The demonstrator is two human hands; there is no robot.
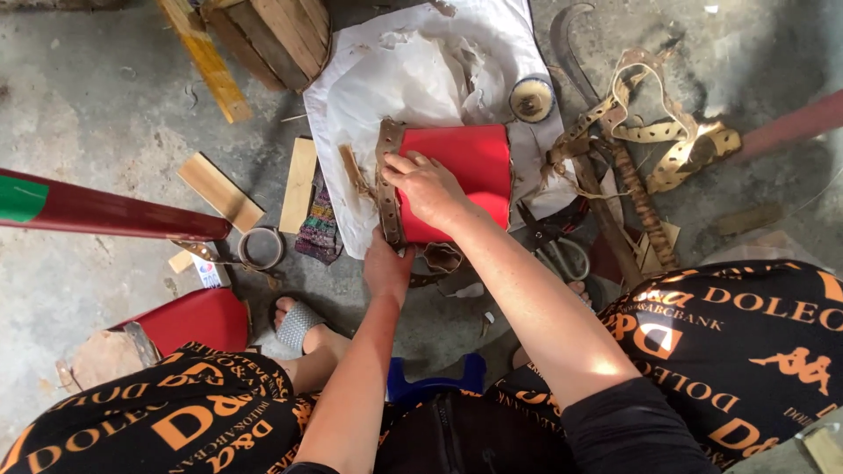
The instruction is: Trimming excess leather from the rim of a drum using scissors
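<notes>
The right hand (428, 186) lies flat, fingers spread, pressing on the left part of a red sheet (465, 175) that rests on white paper (386, 79) on the concrete floor (97, 114). A brown perforated strip (387, 180) runs along the sheet's left edge, under the right fingertips. The left hand (386, 263) sits just below, pinching the strip's lower end at the sheet's near corner. Scissors (562, 250) lie right of the sheet; more perforated strips (654, 132) are piled beyond.
</notes>
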